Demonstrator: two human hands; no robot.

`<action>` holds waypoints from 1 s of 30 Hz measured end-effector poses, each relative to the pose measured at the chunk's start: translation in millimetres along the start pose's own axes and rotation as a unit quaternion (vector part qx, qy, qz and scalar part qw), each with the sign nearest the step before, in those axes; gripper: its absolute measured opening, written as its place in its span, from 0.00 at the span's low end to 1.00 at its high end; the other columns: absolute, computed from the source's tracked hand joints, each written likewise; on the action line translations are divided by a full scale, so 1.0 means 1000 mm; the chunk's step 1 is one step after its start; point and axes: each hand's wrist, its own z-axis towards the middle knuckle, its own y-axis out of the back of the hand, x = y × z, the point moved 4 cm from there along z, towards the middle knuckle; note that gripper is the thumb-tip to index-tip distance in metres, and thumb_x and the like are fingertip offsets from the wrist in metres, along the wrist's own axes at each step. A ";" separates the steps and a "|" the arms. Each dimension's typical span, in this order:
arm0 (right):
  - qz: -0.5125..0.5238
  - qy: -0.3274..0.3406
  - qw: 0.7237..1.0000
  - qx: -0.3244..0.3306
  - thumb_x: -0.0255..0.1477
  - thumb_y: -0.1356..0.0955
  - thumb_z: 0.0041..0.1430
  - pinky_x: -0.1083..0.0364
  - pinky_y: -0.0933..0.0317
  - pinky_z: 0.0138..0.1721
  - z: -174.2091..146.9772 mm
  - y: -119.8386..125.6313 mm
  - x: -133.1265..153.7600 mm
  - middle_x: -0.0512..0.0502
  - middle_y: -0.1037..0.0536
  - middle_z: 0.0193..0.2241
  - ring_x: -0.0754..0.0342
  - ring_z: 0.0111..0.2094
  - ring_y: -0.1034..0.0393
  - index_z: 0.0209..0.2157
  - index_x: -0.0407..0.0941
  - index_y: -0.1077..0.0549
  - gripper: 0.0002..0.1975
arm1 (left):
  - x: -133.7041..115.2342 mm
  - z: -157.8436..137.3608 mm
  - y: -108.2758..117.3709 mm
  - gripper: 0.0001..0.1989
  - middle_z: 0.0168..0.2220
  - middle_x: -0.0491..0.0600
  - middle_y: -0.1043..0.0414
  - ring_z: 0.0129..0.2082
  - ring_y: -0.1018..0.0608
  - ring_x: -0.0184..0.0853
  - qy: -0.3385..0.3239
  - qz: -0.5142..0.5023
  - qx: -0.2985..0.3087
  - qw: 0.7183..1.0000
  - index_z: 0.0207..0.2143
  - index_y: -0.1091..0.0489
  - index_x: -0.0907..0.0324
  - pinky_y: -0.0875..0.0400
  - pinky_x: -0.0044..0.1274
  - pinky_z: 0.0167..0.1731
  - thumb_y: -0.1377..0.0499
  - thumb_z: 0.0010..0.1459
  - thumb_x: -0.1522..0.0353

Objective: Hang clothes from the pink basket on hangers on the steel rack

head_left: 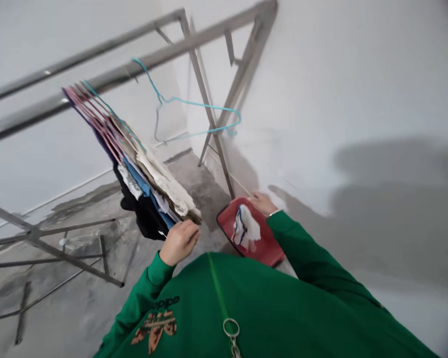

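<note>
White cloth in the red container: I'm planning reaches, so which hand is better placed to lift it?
Probably the right hand: it is at the red container, near the white cloth; the left hand is farther away, by the hanging clothes.

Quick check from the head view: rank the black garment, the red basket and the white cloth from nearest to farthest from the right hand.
Nearest to the right hand first:
1. Red basket: directly by the hand, which is at its rim.
2. White cloth: inside the basket, just left of the hand.
3. Black garment: hanging well off to the left.
</note>
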 end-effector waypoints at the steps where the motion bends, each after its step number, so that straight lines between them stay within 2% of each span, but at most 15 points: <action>1: 0.013 0.019 1.000 -0.004 0.48 0.28 0.44 0.42 0.32 0.45 0.011 -0.005 0.015 0.41 0.22 0.32 0.44 0.39 0.26 0.30 0.47 0.31 0.20 | 0.000 -0.002 0.002 0.11 0.29 0.49 0.28 0.29 0.26 0.32 0.006 0.007 -0.008 1.000 0.32 0.31 0.59 0.32 0.23 0.31 0.51 0.65 0.69; 3: 0.070 0.087 0.994 -0.010 0.52 0.31 0.47 0.43 0.32 0.45 0.032 -0.010 0.062 0.40 0.22 0.39 0.46 0.40 0.26 0.36 0.46 0.29 0.25 | 0.000 -0.007 0.008 0.11 0.29 0.49 0.28 0.29 0.26 0.32 0.018 0.018 -0.023 0.999 0.32 0.32 0.59 0.32 0.23 0.30 0.51 0.65 0.69; 5: 0.117 0.201 0.972 -0.014 0.55 0.34 0.52 0.45 0.32 0.47 0.049 -0.007 0.128 0.41 0.23 0.43 0.49 0.41 0.26 0.42 0.46 0.29 0.28 | 0.000 -0.012 0.012 0.11 0.29 0.49 0.28 0.28 0.26 0.32 0.027 0.024 -0.030 0.999 0.32 0.32 0.59 0.32 0.23 0.29 0.51 0.65 0.69; 8: 0.101 0.340 0.935 0.003 0.51 0.34 0.56 0.45 0.37 0.54 0.063 -0.007 0.230 0.41 0.25 0.49 0.49 0.49 0.29 0.48 0.46 0.29 0.27 | -0.002 -0.020 0.017 0.10 0.29 0.49 0.28 0.28 0.26 0.33 0.034 0.026 -0.036 0.998 0.32 0.32 0.59 0.33 0.23 0.28 0.51 0.66 0.69; 10: 0.008 0.362 0.931 0.038 0.47 0.30 0.54 0.44 0.38 0.54 0.070 -0.020 0.279 0.39 0.25 0.50 0.46 0.50 0.30 0.51 0.44 0.31 0.29 | -0.002 -0.025 0.020 0.11 0.28 0.49 0.28 0.27 0.26 0.32 0.039 0.031 -0.044 0.998 0.32 0.33 0.59 0.33 0.23 0.28 0.51 0.66 0.70; 12: -0.131 0.356 0.923 0.064 0.42 0.26 0.49 0.43 0.38 0.53 0.075 -0.041 0.305 0.36 0.25 0.49 0.42 0.49 0.30 0.55 0.43 0.33 0.34 | -0.002 -0.030 0.023 0.11 0.28 0.49 0.28 0.26 0.26 0.32 0.048 0.036 -0.054 0.997 0.32 0.33 0.59 0.33 0.23 0.28 0.51 0.66 0.70; 14: -0.264 0.334 0.902 0.074 0.37 0.25 0.48 0.43 0.38 0.52 0.078 -0.067 0.311 0.35 0.24 0.47 0.41 0.47 0.29 0.56 0.42 0.35 0.35 | 0.000 -0.035 0.026 0.10 0.28 0.48 0.28 0.26 0.26 0.31 0.054 0.035 -0.066 0.996 0.32 0.33 0.59 0.33 0.23 0.28 0.51 0.66 0.70; 15: -0.313 0.321 0.891 0.076 0.35 0.26 0.51 0.44 0.38 0.51 0.079 -0.079 0.308 0.34 0.23 0.45 0.41 0.46 0.29 0.56 0.41 0.36 0.33 | 0.000 -0.037 0.028 0.10 0.28 0.48 0.28 0.27 0.26 0.31 0.055 0.034 -0.072 0.995 0.32 0.33 0.59 0.33 0.23 0.28 0.51 0.66 0.70; 18: -0.365 0.282 0.881 0.103 0.31 0.33 0.61 0.48 0.38 0.49 0.081 -0.112 0.290 0.34 0.22 0.41 0.43 0.45 0.28 0.53 0.40 0.34 0.20 | 0.002 -0.043 0.031 0.10 0.28 0.48 0.28 0.28 0.25 0.32 0.053 0.034 -0.087 0.994 0.32 0.33 0.58 0.32 0.24 0.28 0.51 0.66 0.70; 20: -0.333 0.289 0.892 0.104 0.31 0.37 0.64 0.50 0.39 0.50 0.080 -0.128 0.282 0.32 0.24 0.45 0.44 0.49 0.30 0.52 0.39 0.33 0.17 | 0.004 -0.045 0.033 0.09 0.28 0.48 0.27 0.28 0.25 0.32 0.051 0.036 -0.094 0.994 0.33 0.33 0.58 0.32 0.24 0.28 0.51 0.66 0.71; 23: -0.245 0.308 0.915 0.083 0.31 0.39 0.66 0.52 0.40 0.53 0.076 -0.147 0.279 0.31 0.27 0.49 0.48 0.51 0.32 0.53 0.36 0.35 0.18 | 0.005 -0.045 0.033 0.09 0.27 0.48 0.28 0.27 0.25 0.32 0.045 0.037 -0.097 0.994 0.33 0.33 0.58 0.32 0.24 0.28 0.51 0.65 0.71; 24: -0.214 0.300 0.925 0.089 0.31 0.39 0.65 0.53 0.39 0.51 0.075 -0.153 0.278 0.33 0.25 0.46 0.50 0.49 0.31 0.54 0.36 0.36 0.19 | 0.005 -0.044 0.034 0.09 0.27 0.48 0.29 0.26 0.26 0.32 0.042 0.036 -0.096 0.994 0.32 0.33 0.58 0.32 0.24 0.27 0.50 0.65 0.71; 26: -0.156 0.257 0.944 0.135 0.29 0.39 0.65 0.56 0.36 0.43 0.071 -0.166 0.275 0.42 0.23 0.35 0.54 0.37 0.28 0.54 0.38 0.37 0.18 | 0.004 -0.042 0.034 0.09 0.27 0.47 0.29 0.26 0.26 0.31 0.036 0.030 -0.092 0.995 0.32 0.33 0.58 0.32 0.23 0.27 0.50 0.65 0.71; 28: -0.113 0.222 0.955 0.159 0.24 0.41 0.63 0.58 0.38 0.33 0.069 -0.171 0.272 0.50 0.27 0.25 0.58 0.25 0.32 0.50 0.40 0.34 0.15 | 0.005 -0.041 0.034 0.09 0.27 0.48 0.29 0.26 0.27 0.31 0.031 0.025 -0.090 0.995 0.32 0.33 0.58 0.32 0.23 0.27 0.49 0.65 0.71; 30: -0.074 0.226 0.963 0.128 0.21 0.42 0.60 0.60 0.42 0.27 0.069 -0.163 0.271 0.54 0.32 0.20 0.60 0.20 0.39 0.41 0.41 0.30 0.12 | 0.008 -0.042 0.033 0.08 0.28 0.48 0.28 0.26 0.27 0.31 0.028 0.023 -0.094 0.995 0.32 0.33 0.58 0.32 0.23 0.28 0.49 0.64 0.71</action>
